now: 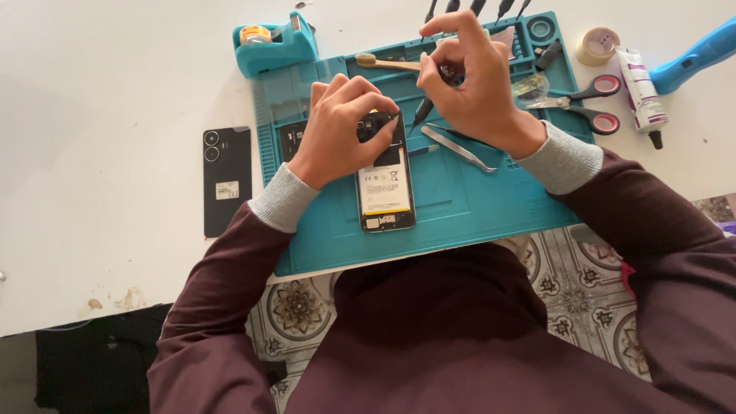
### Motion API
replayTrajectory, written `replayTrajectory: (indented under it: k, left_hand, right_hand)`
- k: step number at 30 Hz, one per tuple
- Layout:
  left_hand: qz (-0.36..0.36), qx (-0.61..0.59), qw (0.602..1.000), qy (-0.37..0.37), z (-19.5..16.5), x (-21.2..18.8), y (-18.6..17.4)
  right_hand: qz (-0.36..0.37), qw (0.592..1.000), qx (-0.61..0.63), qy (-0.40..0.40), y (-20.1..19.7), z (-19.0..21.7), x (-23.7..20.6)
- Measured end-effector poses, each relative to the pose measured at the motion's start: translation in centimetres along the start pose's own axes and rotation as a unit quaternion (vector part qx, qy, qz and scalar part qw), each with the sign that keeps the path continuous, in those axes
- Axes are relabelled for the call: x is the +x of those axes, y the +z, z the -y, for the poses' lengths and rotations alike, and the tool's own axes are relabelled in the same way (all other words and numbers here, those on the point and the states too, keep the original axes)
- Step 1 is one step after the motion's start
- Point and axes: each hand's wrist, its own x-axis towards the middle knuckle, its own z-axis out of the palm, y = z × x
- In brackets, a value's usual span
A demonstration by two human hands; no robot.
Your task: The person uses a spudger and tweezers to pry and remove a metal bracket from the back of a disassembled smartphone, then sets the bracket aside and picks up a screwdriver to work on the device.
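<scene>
Opened phone (386,184) flat on teal mat (475,207), prob so it won't slide. Left hand (337,126) clamped over top end to pin it. Right hand (468,77) pinching screwdriver (423,110), tip angled down at phone's top edge. Tweezers (458,147) parked beside, back cover (227,180) off-mat on left.

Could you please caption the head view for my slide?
Left hand steadies an opened phone while right hand works a screwdriver.

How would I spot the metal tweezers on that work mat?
Start at the teal mat on the white table. Right of the opened phone, below the right hand, lie the tweezers. They are slim, silver and pointed, unlike the red-handled scissors further right.
</scene>
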Motion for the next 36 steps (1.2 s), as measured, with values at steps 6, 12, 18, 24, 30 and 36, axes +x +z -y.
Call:
replayTrajectory:
  k: [6, 12, 18, 24, 30, 36]
  left_hand:
    - [0.019, -0.008, 1.000, 0.005, 0.2, -0.1, 0.2]
    - [0.077, -0.011, 0.997, -0.014, 0.2, -0.1, 0.1]
    - [0.094, 0.011, 0.995, 0.024, 0.3, -0.4, 0.2]
    - [0.105, 0.011, 0.994, 0.024, 0.2, -0.5, -0.2]
    - [0.042, -0.017, 0.997, 0.062, 0.0, -0.3, -0.4]
    - [0.000, -0.013, 0.999, 0.034, 0.7, 0.0, 0.2]
  right_hand:
    - [0.042, 0.998, 0.034, 0.017, 0.1, 0.0, 0.2]
    - [0.106, 0.983, 0.137, 0.058, -0.1, 1.6, 0.7]
    - [0.205, 0.951, 0.187, 0.134, 0.5, 2.1, 0.7]
    - [0.138, 0.962, 0.192, 0.134, 0.2, 1.2, 0.6]
    - [0.072, 0.967, 0.216, 0.114, -0.3, 0.6, 0.4]
    - [0.049, 0.957, 0.266, 0.104, -0.5, 0.8, 0.6]
